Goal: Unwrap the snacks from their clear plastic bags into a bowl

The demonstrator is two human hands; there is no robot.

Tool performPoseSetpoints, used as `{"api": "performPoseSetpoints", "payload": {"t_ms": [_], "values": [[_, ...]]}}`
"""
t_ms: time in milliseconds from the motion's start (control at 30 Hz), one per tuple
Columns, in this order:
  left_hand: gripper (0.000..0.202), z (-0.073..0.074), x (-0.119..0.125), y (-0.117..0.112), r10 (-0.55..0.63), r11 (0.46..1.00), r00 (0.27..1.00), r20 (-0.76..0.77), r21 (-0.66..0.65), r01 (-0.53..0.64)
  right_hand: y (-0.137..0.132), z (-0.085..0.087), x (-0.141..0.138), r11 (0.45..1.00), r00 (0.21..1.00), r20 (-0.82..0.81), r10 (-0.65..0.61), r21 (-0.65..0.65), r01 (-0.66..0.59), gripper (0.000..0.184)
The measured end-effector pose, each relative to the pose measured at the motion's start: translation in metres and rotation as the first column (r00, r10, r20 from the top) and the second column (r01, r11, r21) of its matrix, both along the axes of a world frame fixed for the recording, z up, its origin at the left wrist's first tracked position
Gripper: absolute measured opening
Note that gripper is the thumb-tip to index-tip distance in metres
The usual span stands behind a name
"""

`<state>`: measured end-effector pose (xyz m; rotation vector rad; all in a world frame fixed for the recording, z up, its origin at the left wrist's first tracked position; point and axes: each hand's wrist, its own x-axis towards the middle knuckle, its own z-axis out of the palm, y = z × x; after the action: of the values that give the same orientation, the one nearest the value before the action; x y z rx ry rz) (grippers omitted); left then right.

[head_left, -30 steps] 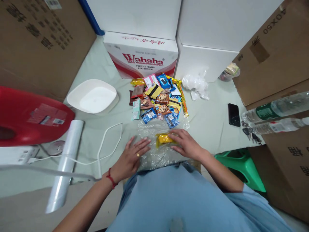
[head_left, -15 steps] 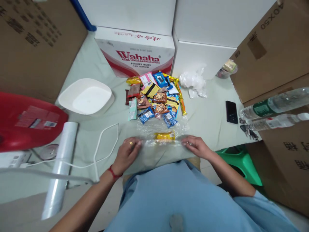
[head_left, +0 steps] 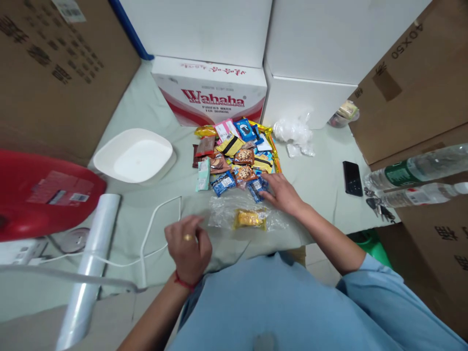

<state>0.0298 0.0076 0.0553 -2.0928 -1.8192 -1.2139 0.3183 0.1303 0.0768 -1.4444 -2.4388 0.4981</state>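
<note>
One blue, white-printed packet (head_left: 256, 189) at the parted thumb and fingers of the right hand (head_left: 283, 195), contact unclear. Shiny, oblong yellow packet (head_left: 250, 219) on crinkled clear film (head_left: 222, 213), right of the curled left hand (head_left: 188, 243); cannot tell if closed.

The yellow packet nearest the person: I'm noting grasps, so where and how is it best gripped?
Probably pinch the yellow packet at mid-length from above, on its near and far long edges. It lies lengthwise left to right, so its narrower width suits a pinch. Whether the clear film covers it is unclear.
</note>
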Motion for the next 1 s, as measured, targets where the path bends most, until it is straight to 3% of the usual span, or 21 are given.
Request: {"api": "performPoseSetpoints", "payload": {"t_ms": [33, 100, 167, 333, 500, 633, 700, 733, 800, 867, 900, 1000], "values": [[0.030, 0.003, 0.005, -0.006, -0.123, 0.991, 0.992, -0.033, 0.045, 0.124, 0.004, -0.003, -0.010, 1.000, 1.000, 0.008, 0.010, 0.003, -0.010, 0.065], [0.035, 0.003, 0.020, -0.009, -0.358, 0.932, 0.926, -0.115, 0.005, 0.361, 0.012, -0.009, -0.028, 1.000, 0.998, 0.061, -0.004, -0.012, 0.005, 0.075], [0.037, -0.002, 0.036, -0.002, -0.470, 0.882, 0.864, -0.180, -0.113, 0.457, 0.020, -0.013, -0.039, 0.999, 0.993, 0.118, -0.022, -0.047, 0.028, 0.068], [0.033, -0.022, 0.061, 0.022, -0.454, 0.880, 0.857, -0.244, -0.274, 0.388, 0.025, 0.001, -0.036, 0.988, 0.996, 0.061, 0.066, -0.141, -0.057, 0.022], [0.026, -0.032, 0.062, 0.026, -0.427, 0.869, 0.893, -0.141, -0.335, 0.363, -0.019, 0.015, -0.025, 0.928, 0.941, -0.006, 0.339, -0.166, -0.335, 0.029], [0.026, -0.034, 0.045, 0.019, -0.454, 0.810, 0.881, 0.132, -0.349, 0.470, -0.064, -0.005, -0.027, 0.911, 0.924, 0.040, 0.381, -0.189, -0.368, 0.043], [0.025, -0.033, 0.030, 0.013, -0.378, 0.823, 0.863, 0.334, -0.306, 0.479, -0.077, -0.017, -0.029, 0.922, 0.925, 0.084, 0.372, -0.154, -0.356, 0.044], [0.026, -0.032, 0.023, 0.010, -0.266, 0.863, 0.865, 0.424, -0.295, 0.410, -0.082, -0.021, -0.031, 0.925, 0.923, 0.110, 0.370, -0.133, -0.355, 0.045], [0.033, -0.032, 0.011, 0.009, 0.034, 0.927, 0.857, 0.514, -0.337, 0.165, -0.087, -0.026, -0.034, 0.932, 0.919, 0.153, 0.362, -0.090, -0.352, 0.045], [0.043, -0.032, 0.007, 0.012, 0.261, 0.912, 0.840, 0.476, -0.406, -0.053, -0.089, -0.026, -0.036, 0.936, 0.921, 0.172, 0.351, -0.057, -0.346, 0.044], [0.045, -0.033, 0.008, 0.015, 0.311, 0.892, 0.851, 0.423, -0.439, -0.108, -0.090, -0.025, -0.037, 0.938, 0.922, 0.176, 0.345, -0.047, -0.342, 0.043], [0.044, -0.034, 0.019, 0.022, 0.299, 0.838, 0.926, 0.229, -0.528, -0.140, -0.090, -0.023, -0.037, 0.942, 0.924, 0.180, 0.336, -0.046, -0.333, 0.040]]}}
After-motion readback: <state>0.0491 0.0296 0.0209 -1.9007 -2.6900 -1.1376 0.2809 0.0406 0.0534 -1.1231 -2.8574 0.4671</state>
